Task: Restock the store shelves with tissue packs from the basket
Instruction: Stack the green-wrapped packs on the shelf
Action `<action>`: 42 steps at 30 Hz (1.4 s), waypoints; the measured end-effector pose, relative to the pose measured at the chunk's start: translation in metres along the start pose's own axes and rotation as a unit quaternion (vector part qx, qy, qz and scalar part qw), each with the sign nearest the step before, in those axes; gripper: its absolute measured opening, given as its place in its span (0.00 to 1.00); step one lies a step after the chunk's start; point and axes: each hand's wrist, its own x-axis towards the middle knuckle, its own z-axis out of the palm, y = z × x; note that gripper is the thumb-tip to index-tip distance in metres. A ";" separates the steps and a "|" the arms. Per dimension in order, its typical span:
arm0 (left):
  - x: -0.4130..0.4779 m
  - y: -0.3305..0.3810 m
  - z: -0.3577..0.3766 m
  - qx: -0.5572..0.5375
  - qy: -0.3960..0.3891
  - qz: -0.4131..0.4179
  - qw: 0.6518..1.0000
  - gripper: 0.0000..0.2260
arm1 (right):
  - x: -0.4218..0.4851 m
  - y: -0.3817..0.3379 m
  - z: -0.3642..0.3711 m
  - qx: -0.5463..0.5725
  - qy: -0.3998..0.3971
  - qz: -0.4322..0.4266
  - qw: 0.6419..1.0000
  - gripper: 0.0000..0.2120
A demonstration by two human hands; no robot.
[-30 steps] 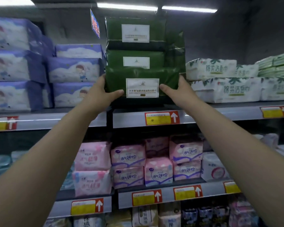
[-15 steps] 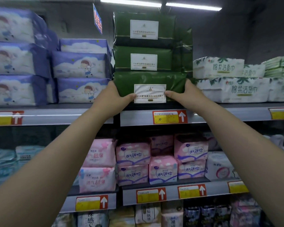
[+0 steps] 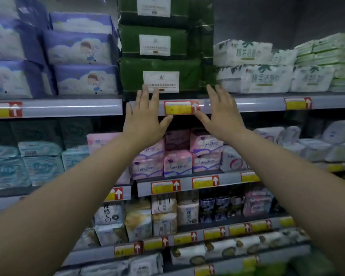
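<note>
Pack: dark green plastic-wrapped tissue pack [image 3: 173, 65] is sitting lowest in its stack on the grey metal shelf [image 3: 68, 107].
Left hand [image 3: 143, 120]: splaying flat, gripping nothing, tips at pack's front.
Right hand [image 3: 220, 116]: splaying too, empty.
Technique: I am favouring even two-palm pressure, squaring it flush.

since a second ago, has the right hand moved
Yes. The right hand has let go of the bottom green pack and dropped down, now open in front of the shelf rail beside the red price tag.
</note>
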 end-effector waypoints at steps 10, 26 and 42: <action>-0.087 0.106 0.065 -0.032 -0.205 0.158 0.965 0.34 | -0.187 0.107 -0.021 -0.046 -0.185 0.122 0.974 0.36; -0.237 0.311 0.244 -0.038 -0.458 0.436 0.774 0.38 | -0.489 0.226 -0.031 -0.091 -0.297 0.458 0.833 0.37; -0.475 0.424 0.444 0.018 -0.550 0.640 0.536 0.38 | -0.775 0.235 0.068 -0.045 -0.326 0.723 0.608 0.37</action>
